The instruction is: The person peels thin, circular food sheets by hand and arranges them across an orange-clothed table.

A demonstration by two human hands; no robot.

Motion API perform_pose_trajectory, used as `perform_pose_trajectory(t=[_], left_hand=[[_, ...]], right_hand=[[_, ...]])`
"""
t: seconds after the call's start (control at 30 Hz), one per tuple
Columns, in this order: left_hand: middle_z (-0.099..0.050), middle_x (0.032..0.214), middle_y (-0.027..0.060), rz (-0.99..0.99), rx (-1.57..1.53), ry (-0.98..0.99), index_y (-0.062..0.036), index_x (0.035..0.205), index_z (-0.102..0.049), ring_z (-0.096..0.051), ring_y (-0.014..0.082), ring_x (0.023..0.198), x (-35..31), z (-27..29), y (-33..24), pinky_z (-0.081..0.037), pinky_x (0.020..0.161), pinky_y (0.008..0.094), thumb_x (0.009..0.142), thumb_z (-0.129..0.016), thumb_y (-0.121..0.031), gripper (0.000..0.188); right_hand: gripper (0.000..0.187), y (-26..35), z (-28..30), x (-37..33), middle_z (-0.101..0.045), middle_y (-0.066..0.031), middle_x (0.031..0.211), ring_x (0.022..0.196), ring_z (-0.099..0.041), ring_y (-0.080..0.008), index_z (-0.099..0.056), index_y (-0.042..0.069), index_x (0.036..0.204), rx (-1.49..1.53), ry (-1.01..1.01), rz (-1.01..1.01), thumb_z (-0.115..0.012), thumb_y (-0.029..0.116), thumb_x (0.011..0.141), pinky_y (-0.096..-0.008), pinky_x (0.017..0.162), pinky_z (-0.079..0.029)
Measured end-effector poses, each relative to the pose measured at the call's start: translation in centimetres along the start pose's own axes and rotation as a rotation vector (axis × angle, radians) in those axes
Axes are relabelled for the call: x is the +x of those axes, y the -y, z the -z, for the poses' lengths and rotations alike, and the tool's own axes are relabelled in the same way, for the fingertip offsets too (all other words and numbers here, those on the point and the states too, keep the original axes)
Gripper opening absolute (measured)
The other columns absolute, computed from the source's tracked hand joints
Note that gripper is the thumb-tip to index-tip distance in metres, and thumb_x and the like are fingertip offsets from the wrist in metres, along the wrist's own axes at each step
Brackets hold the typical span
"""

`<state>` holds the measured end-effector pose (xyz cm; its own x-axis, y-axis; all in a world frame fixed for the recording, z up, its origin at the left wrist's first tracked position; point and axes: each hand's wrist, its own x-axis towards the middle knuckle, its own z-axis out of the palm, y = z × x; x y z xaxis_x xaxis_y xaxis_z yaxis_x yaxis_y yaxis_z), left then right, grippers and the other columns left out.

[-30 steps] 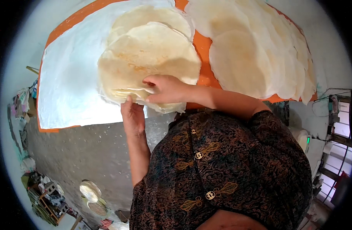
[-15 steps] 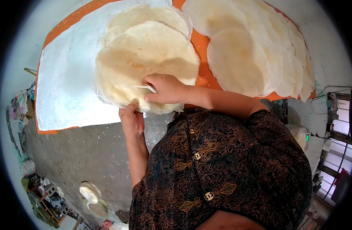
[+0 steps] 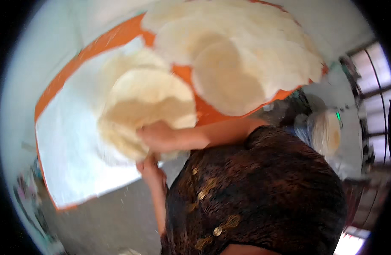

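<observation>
From where I stand, I see a person bent over an orange bench (image 3: 209, 111), with both bare hands at a pile of thin round sheets (image 3: 157, 87). The sheets are pale yellow and big, like giant pancakes. The pile sits on a white cover (image 3: 65, 144) that lies over the left part of the bench, and its near side is close to the front edge, right by the person's tummy. The right hand (image 3: 158, 137) is on the near part of the pile, with its fingers bent and pointing left. It is blurry, so I cannot tell if its grip is pinching a sheet or just resting there. The left hand (image 3: 151, 167) is lower down, at the near edge of the pile, just below the right one. Its fingers point up to the edge, but they are blurry too, and I cannot tell how tight that grip is. A dark shadow (image 3: 140, 109) falls across the middle of the pile. Farther off and to the right, lots more round sheets (image 3: 263, 51) lie over one another on the orange part. The person wears a dark shirt (image 3: 263, 191) with gold loops and round buttons. Under the bench is a gray floor (image 3: 114, 214), and a bright window (image 3: 376, 104) is over on the right.
</observation>
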<state>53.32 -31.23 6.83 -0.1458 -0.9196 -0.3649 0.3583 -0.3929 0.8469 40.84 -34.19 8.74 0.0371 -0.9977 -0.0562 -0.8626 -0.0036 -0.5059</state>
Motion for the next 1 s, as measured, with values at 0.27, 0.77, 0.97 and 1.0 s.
perform_pose_trajectory(t=[0.27,0.77,0.97,1.0], left_hand=[[-0.056,0.095,0.0117,0.239,-0.014,0.078,0.0044,0.100,-0.051,-0.055,0.0226,0.083,1.7,1.8,-0.2,-0.046,0.072,0.0340,0.079,-0.046,-0.009,0.026],[-0.053,0.108,0.0157,0.310,0.156,-0.061,0.0053,0.114,-0.045,-0.055,0.0289,0.093,6.4,5.7,0.5,-0.048,0.076,0.0401,0.089,-0.044,-0.024,0.039],[-0.053,0.109,0.0160,0.091,0.639,0.315,0.0028,0.114,-0.047,-0.052,0.0286,0.101,7.9,8.8,1.2,-0.045,0.083,0.0406,0.081,-0.051,-0.024,0.042],[-0.053,0.109,0.0160,0.169,0.486,0.212,0.0029,0.113,-0.048,-0.052,0.0283,0.100,8.0,8.5,1.7,-0.045,0.083,0.0402,0.081,-0.051,-0.024,0.042]], right_hand=[[0.021,0.5,-3.2,1.3,-0.062,-0.0156,0.077,0.074,-0.061,-0.0311,-0.061,0.002,0.079,0.002,0.055,0.089,-0.058,0.016,0.064,-0.0416,0.062,-0.048],[0.024,-11.5,8.5,6.4,-0.060,-0.0196,0.077,0.071,-0.058,-0.0316,-0.062,0.000,0.082,0.505,-0.242,-0.082,-0.049,0.011,0.065,-0.0429,0.061,-0.047],[0.015,-24.0,25.4,-0.9,-0.059,-0.0125,0.074,0.061,-0.055,-0.0231,-0.060,0.001,0.082,0.665,-0.574,-0.189,-0.053,0.010,0.072,-0.0372,0.058,-0.046],[0.016,-26.4,28.3,-4.5,-0.060,-0.0114,0.076,0.063,-0.056,-0.0217,-0.060,0.002,0.084,0.677,-0.648,-0.181,-0.053,0.010,0.073,-0.0362,0.059,-0.046]])
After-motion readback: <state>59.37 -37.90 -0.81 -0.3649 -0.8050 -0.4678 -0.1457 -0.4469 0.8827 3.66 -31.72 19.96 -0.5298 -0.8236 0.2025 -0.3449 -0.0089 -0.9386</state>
